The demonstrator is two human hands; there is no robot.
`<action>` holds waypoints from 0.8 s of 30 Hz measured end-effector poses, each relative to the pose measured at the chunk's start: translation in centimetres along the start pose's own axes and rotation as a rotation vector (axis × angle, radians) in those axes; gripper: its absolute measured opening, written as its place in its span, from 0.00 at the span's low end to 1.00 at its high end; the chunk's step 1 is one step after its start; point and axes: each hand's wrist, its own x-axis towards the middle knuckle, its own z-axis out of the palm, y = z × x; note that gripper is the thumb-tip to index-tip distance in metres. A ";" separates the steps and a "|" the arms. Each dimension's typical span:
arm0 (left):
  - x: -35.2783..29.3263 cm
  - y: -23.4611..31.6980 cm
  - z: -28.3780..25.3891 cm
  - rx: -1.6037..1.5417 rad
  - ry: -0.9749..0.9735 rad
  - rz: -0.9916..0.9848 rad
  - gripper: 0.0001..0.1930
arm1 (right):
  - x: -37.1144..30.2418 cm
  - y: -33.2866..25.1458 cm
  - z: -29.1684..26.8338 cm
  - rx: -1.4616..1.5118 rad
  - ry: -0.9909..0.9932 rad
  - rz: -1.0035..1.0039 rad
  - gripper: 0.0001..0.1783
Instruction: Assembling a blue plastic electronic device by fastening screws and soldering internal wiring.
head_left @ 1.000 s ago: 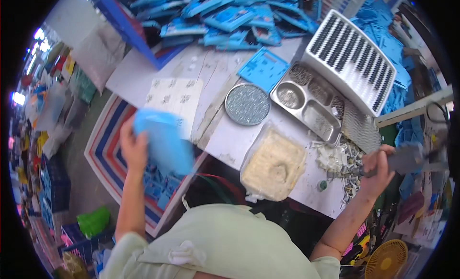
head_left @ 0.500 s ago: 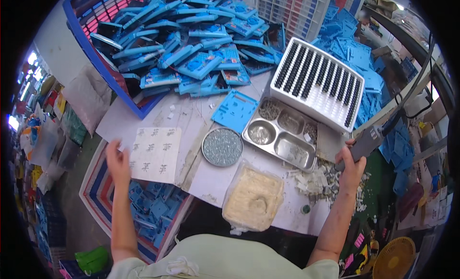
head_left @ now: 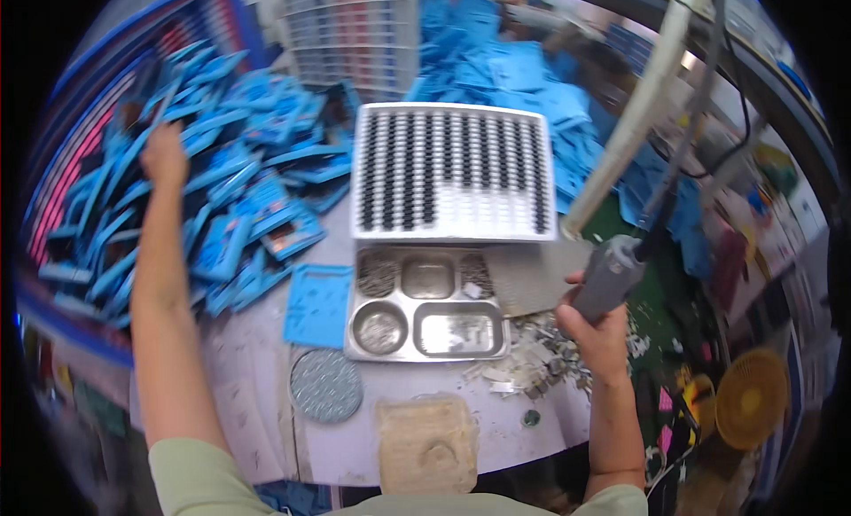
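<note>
My left hand point(head_left: 166, 154) reaches into the heap of blue plastic panels point(head_left: 226, 246) in the blue basket at the left. Its fingers are blurred against the panels, so I cannot tell whether they grip one. At the right, my right hand point(head_left: 603, 334) is closed round a grey corded electric screwdriver point(head_left: 610, 272), its cable running upward; its tip is hidden. Between the hands lies a steel compartment tray point(head_left: 427, 358) holding small metal parts. One flat blue panel point(head_left: 317, 305) lies against its left side. Below that panel, a round tin point(head_left: 326, 386) is full of small grey metal pieces.
Behind the steel tray is a white tray point(head_left: 496, 216) with rows of small black parts. A tan block point(head_left: 425, 445) sits at the near table edge. White and metal scraps point(head_left: 536, 356) lie near my right hand. A pale post point(head_left: 625, 117) and more blue panels point(head_left: 523, 68) stand beyond.
My view has turned and shifted. My left hand has gone from beside the marked white sheet up into the heap of blue panels. My right hand still holds the screwdriver.
</note>
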 end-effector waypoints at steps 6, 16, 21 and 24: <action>2.7 -4.8 3.1 0.199 -0.157 0.043 0.11 | 0.8 1.5 -1.1 0.044 0.021 0.016 0.21; 2.7 -12.1 -8.5 -0.370 0.194 -0.332 0.21 | 2.7 1.2 0.2 -0.002 0.082 -0.100 0.28; -9.8 -7.0 -17.4 -1.709 -0.137 -0.930 0.10 | -3.0 0.1 3.9 -0.544 0.298 -0.705 0.31; -21.1 0.4 -25.5 -2.115 -0.444 -1.151 0.10 | -10.1 2.9 8.7 -0.102 -0.377 -0.317 0.24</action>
